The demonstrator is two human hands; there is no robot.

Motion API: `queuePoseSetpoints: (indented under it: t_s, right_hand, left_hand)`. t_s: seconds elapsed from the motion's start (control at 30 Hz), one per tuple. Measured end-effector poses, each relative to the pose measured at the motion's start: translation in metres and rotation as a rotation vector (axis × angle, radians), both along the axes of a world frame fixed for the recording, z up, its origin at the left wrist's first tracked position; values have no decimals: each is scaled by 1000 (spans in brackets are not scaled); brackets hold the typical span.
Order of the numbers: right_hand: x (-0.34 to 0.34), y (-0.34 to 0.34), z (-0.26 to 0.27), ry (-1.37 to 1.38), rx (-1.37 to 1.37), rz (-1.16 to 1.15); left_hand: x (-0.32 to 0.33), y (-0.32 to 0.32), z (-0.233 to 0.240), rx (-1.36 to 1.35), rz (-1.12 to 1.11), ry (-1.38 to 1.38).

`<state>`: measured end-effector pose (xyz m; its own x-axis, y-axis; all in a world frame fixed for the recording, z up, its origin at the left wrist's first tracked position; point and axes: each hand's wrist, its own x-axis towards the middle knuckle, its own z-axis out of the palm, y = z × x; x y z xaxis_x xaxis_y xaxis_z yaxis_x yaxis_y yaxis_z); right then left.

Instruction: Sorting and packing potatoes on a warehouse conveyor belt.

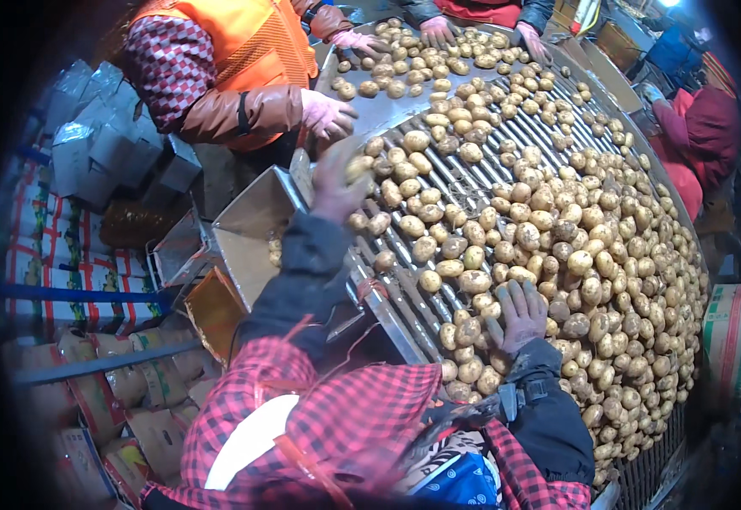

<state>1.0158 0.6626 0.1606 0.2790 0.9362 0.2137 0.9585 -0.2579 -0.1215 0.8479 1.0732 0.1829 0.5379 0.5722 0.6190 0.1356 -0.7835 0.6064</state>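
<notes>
Many potatoes point(542, 220) lie on a metal roller conveyor point(408, 274), piled thickest to the right. My left hand point(338, 182), gloved and blurred, is at the conveyor's left edge beside the smooth metal plate point(383, 115). A potato point(359, 167) shows at its fingers; whether it is gripped I cannot tell. My right hand point(522, 319), in a dirty pink glove with greyish fingertips, rests spread and palm down on the potatoes near me, holding nothing that shows.
A person in an orange vest point(249, 57) works at upper left; another's gloved hands point(437, 32) are at the far end. A co-worker point(695, 140) is at right. Open boxes point(252, 236) adjoin the conveyor's left edge. Stacked cartons point(64, 274) stand farther left.
</notes>
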Motion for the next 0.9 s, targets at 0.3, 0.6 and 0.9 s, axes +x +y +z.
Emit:
queuePoseSetpoints:
  t_s: [0.3, 0.6, 0.9]
  right_hand:
    - [0, -1, -2, 5, -14, 27]
    - [-4, 5, -1, -28, -48, 29]
    - [-2, 4, 1, -8, 32, 38]
  left_hand:
    - [-194, -92, -35, -80, 280, 399]
    - [33, -177, -29, 108, -470, 846]
    - [134, -98, -52, 8, -37, 1043]
